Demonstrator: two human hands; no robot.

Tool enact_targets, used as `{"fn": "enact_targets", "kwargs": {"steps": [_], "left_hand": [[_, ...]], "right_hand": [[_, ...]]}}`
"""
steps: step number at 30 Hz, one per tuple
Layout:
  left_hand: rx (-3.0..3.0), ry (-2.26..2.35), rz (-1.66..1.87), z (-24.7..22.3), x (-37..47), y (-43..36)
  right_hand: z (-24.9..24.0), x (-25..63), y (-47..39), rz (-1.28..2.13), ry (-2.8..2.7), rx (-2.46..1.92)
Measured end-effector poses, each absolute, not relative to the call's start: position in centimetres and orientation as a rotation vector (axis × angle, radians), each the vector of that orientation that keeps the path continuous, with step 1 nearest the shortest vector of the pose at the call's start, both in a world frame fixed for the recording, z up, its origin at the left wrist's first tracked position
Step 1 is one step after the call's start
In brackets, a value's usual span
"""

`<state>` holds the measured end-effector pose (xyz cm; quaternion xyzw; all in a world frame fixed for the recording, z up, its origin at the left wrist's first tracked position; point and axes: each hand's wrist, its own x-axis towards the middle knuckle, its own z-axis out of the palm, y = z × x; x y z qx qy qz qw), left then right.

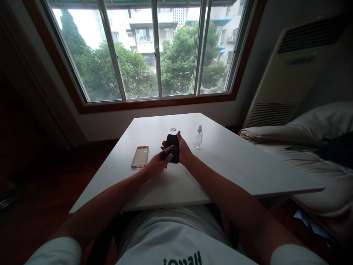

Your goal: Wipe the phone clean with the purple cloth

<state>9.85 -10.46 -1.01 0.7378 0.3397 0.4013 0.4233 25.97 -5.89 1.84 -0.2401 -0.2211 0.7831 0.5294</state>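
My right hand (185,150) is wrapped round a black smartphone (174,156), its thumb along the right edge and fingertips showing past the left edge. The phone is held above the white table, its dark face toward me. My left hand (156,165) pinches a small dark purple item (164,155), too small to tell its kind. Its index finger reaches over the phone's face; whether it touches the glass I cannot tell. Left of the hands lies a tan phone case (140,157) with a camera cutout. A clear spray bottle (198,139) stands upright to the right.
A small dark-and-white oval item (173,129) lies on the white table (228,165) beyond the phone. Behind the table is a wide window (158,55). A pale padded seat (298,147) and a floor-standing air conditioner (298,70) are at the right.
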Motion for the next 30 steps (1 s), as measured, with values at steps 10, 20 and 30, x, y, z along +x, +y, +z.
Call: {"fn": "enact_targets", "kwargs": {"steps": [10, 20, 30], "left_hand": [[2.781, 1.066, 1.108, -0.3, 9.9, -11.7], [2.694, 0.706, 1.279, 0.3, 10.1, -11.7], [1.779, 1.284, 1.517, 1.5, 7.6, -8.8]], "right_hand": [[2.2, 26.4, -6.1, 1.713, -0.386, -0.662], [1.8, 26.6, -5.5, 1.787, -0.387, -0.738], [1.6, 26.2, -5.6, 1.747, -0.425, -0.746]]}}
